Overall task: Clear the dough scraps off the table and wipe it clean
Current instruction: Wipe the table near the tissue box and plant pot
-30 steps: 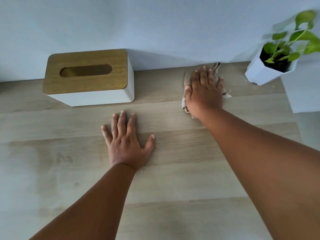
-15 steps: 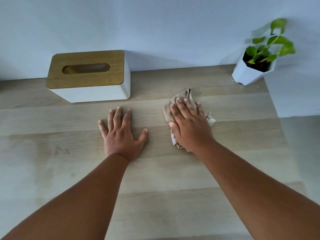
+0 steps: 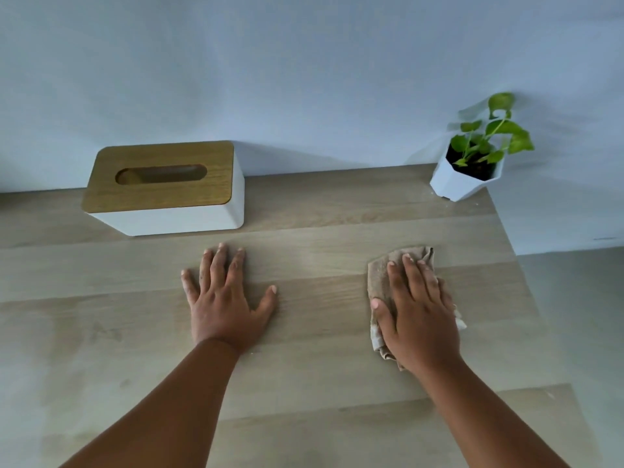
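Observation:
My right hand lies flat with straight fingers on a crumpled beige cloth, pressing it onto the light wooden table. The cloth sits near the table's right side, and most of it is hidden under the palm. To the left, my left hand rests flat on the bare wood with fingers spread, holding nothing. A few tiny pale specks lie on the wood near the left wrist and near the plant pot. No larger dough scraps show.
A white tissue box with a wooden lid stands at the back left against the wall. A small green plant in a white pot stands at the back right corner. The table's right edge runs just beyond the cloth.
My right hand has slid the cloth from the back of the table, by the wall, toward me across the wood. The left hand has stayed flat in place.

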